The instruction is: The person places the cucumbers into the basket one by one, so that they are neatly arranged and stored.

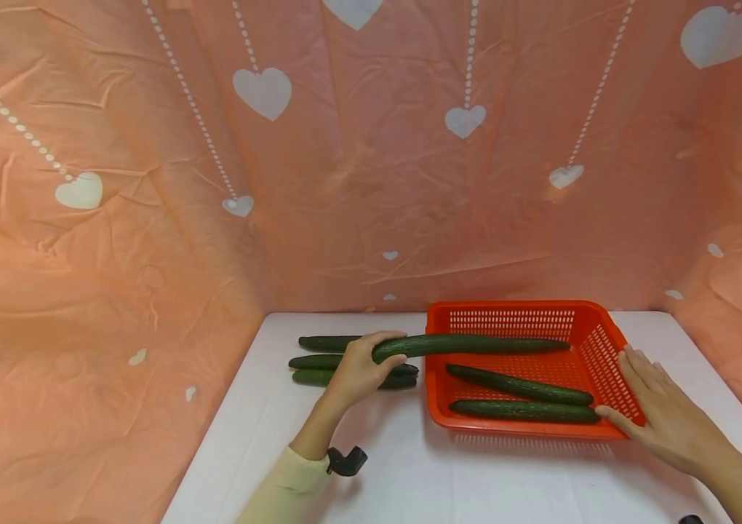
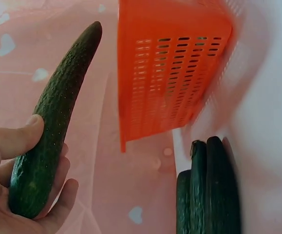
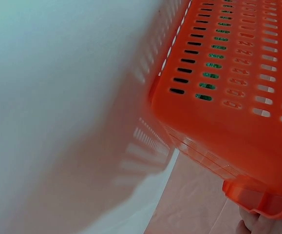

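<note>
My left hand (image 1: 361,371) grips a long dark green cucumber (image 1: 469,345) near its left end. The cucumber stretches level across the left side of the red basket (image 1: 435,393), its far end over the basket's inside. In the left wrist view the thumb (image 2: 21,139) presses on one side and the fingers curl behind the cucumber (image 2: 58,102). My right hand (image 1: 672,415) lies along the basket's right rim, fingers straight and thumb spread at the near corner. Two more cucumbers, one slanted (image 1: 518,384) and one along the near wall (image 1: 524,412), lie inside the basket.
Left of the basket, three cucumbers (image 1: 310,377) lie side by side on the white table (image 1: 404,473), partly hidden by my left hand. An orange sheet with white hearts (image 1: 358,182) hangs behind the table and along both sides.
</note>
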Motion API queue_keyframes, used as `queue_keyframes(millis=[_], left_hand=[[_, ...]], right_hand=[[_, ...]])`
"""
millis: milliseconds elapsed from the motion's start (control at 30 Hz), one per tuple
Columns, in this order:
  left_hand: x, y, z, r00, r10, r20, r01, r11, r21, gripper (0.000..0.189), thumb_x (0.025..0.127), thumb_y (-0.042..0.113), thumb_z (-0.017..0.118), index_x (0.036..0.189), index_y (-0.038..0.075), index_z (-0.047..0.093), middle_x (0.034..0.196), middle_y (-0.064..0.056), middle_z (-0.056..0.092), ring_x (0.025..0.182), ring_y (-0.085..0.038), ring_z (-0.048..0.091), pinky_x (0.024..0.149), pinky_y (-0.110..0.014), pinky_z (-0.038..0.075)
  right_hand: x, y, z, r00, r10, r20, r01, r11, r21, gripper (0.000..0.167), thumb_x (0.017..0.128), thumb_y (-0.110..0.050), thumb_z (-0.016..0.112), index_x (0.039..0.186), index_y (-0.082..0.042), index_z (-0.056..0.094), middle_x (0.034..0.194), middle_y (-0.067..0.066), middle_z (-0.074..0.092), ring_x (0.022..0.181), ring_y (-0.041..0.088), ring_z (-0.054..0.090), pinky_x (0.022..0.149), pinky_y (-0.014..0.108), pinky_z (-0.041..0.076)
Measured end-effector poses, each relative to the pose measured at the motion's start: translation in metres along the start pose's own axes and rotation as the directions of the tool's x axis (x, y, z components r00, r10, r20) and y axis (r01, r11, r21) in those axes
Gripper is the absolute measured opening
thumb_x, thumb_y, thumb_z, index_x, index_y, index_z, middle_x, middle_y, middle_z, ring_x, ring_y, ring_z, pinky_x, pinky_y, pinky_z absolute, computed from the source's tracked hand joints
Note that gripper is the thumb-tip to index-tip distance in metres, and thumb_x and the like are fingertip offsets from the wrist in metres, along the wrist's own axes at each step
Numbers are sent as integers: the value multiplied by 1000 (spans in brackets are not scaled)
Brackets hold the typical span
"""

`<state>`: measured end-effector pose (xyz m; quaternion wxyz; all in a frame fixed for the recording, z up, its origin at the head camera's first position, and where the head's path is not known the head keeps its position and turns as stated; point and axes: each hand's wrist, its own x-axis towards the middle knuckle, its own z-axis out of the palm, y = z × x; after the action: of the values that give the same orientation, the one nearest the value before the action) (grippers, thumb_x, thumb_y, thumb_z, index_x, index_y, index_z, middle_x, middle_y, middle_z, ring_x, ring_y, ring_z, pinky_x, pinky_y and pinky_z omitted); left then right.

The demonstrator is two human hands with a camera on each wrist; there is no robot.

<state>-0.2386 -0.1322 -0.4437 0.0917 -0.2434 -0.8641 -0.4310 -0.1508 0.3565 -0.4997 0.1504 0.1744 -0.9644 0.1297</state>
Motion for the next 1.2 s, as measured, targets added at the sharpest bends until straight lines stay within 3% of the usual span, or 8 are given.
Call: queue_keyframes(millis=[167, 433, 533, 633, 667, 767, 867, 1200], left_hand=[[14, 3, 15, 1000, 16, 20, -17, 1000, 15, 40, 95, 20, 85, 133, 11, 76, 125, -6, 78, 117, -28, 72, 106, -50, 56], [32, 12, 35, 996, -52, 76, 52, 999, 9, 39, 99, 23, 81, 136, 14, 75, 132, -7, 75, 123, -27, 69, 109, -49, 54], [38, 12, 42, 993, -63, 95, 61, 998, 27, 39, 100, 26, 80, 137, 14, 75, 130, -7, 76, 101, -20, 72, 104, -43, 56], [43, 14, 48, 990, -72, 120, 71, 997, 9, 40, 100, 25, 79, 138, 12, 73, 109, -11, 79, 66, -15, 65, 92, -37, 58], [45, 14, 50, 990, -72, 123, 72, 997, 7, 40, 100, 24, 80, 138, 12, 73, 107, -11, 79, 62, -13, 61, 90, -35, 58], [50, 18, 56, 987, -71, 143, 71, 997, 3, 40, 100, 22, 79, 138, 11, 73, 103, -11, 79, 65, -11, 58, 86, -32, 56], [56, 22, 61, 984, -72, 165, 67, 997, 34, 40, 101, 25, 79, 138, 13, 73, 122, -8, 77, 77, -10, 53, 86, -31, 52], [77, 26, 78, 974, -81, 211, 65, 994, 82, 41, 102, 30, 77, 139, 14, 73, 128, -7, 76, 69, -9, 52, 85, -30, 52]], right_hand=[[0, 0, 1, 1000, 7, 3, -7, 1000, -1, 103, 100, -48, 72, 165, 13, 19, 174, 32, 14, 165, 18, -14, 125, 20, -18], [-1, 1, 2, 1000, -5, -15, 5, 1000, -1, 102, 100, -47, 73, 164, 14, 22, 174, 32, 15, 165, 17, -14, 125, 21, -17], [0, 0, 2, 1000, 0, -11, 0, 1000, -3, 103, 100, -47, 73, 164, 14, 21, 175, 31, 13, 165, 21, -13, 125, 21, -18], [0, 0, 2, 1000, 4, -4, -4, 1000, -6, 103, 100, -48, 73, 164, 14, 20, 175, 32, 12, 166, 27, -10, 125, 22, -18], [1, 0, 2, 1000, 4, -4, -4, 1000, -5, 103, 99, -48, 73, 164, 14, 20, 174, 32, 13, 166, 28, -9, 125, 22, -18], [0, 0, 2, 1000, 0, -6, 0, 1000, -8, 103, 99, -47, 73, 164, 14, 21, 174, 32, 14, 166, 26, -10, 125, 22, -18], [0, 0, 1, 1000, 2, -7, -2, 1000, -8, 103, 99, -47, 73, 164, 13, 20, 174, 32, 14, 166, 23, -12, 125, 21, -18], [0, -1, 0, 1000, 20, 10, -21, 1000, 14, 103, 100, -47, 72, 165, 12, 18, 174, 32, 13, 166, 26, -11, 123, 18, -19]])
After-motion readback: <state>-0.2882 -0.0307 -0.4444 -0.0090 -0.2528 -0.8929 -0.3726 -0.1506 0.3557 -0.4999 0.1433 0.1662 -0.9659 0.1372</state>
